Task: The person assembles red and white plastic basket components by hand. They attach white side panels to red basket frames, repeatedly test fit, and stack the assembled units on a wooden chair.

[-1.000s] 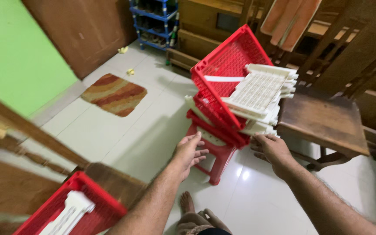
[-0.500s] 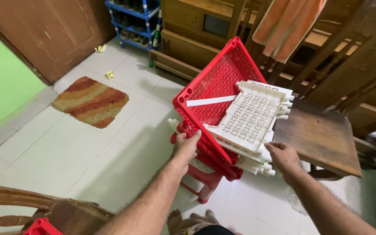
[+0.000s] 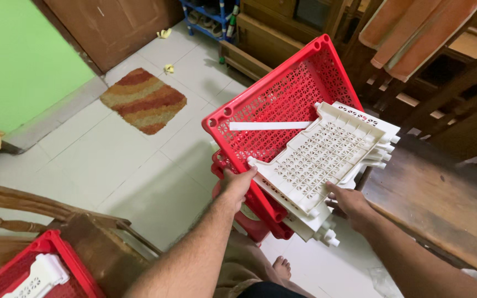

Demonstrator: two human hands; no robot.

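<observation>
A red perforated plastic tray sits tilted on top of more red trays and a red stool. Inside it lie a stack of white perforated plastic panels and a loose white strip. My left hand grips the near edge of the red tray. My right hand is under the near corner of the white panels, fingers closed on them.
A dark wooden chair stands to the right. At the lower left, a second red tray with white parts rests on a wooden chair. A striped mat lies on the white tile floor near a green wall.
Both hands came up from beside the stool. The left took hold of the red tray's edge; the right moved in under the white panels. The stack now appears closer and higher.
</observation>
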